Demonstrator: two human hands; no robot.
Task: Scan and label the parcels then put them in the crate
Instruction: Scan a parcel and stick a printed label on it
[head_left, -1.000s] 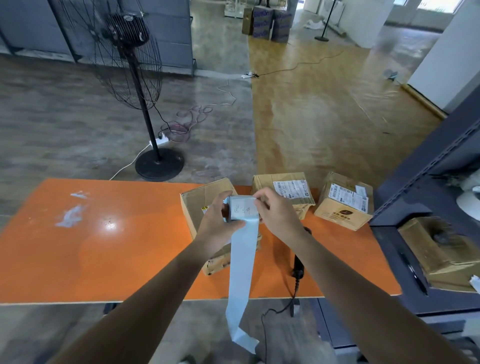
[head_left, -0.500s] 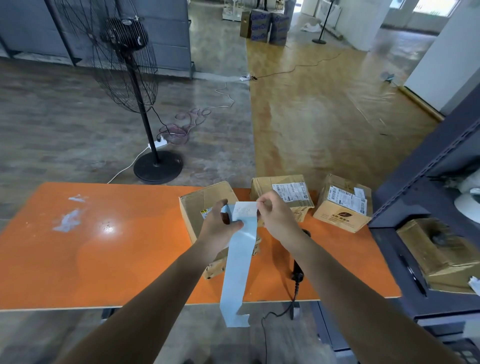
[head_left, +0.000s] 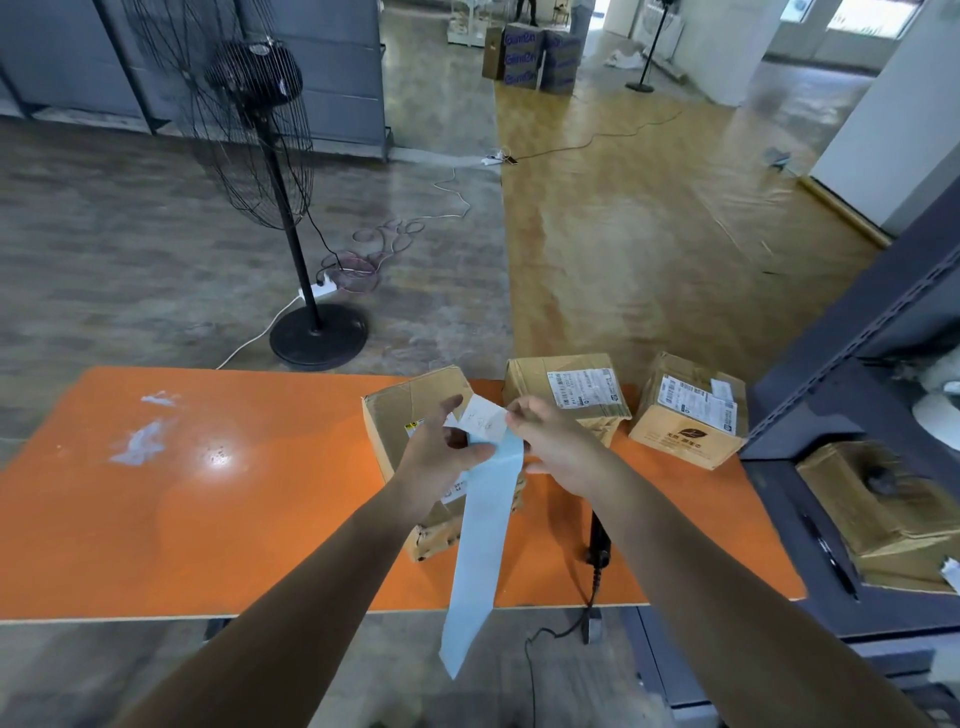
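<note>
Three cardboard parcels stand on the orange table (head_left: 208, 509): a large one (head_left: 405, 415) under my hands, a second (head_left: 566, 387) and a third (head_left: 685, 415) to its right, both bearing printed labels. Over the large parcel my left hand (head_left: 441, 457) pinches a long pale-blue backing strip (head_left: 483, 535) that hangs past the table's front edge. Fingers of my right hand (head_left: 550, 441) hold a white label (head_left: 485, 420), partly peeled off the strip's top end. A black barcode scanner (head_left: 598, 540) lies on the table below my right forearm, its cable dropping to the floor.
A dark metal shelf unit (head_left: 857, 395) stands at the right with a cardboard box (head_left: 883, 509) and a black pen (head_left: 831, 556) on it. A black standing fan (head_left: 291, 208) and floor cables are beyond the table. Stacked boxes (head_left: 530, 57) sit far back.
The white label has come further off the blue strip, pulled up and to the right by my right hand. The hanging strip now swings straighter, its lower end no longer curled.
</note>
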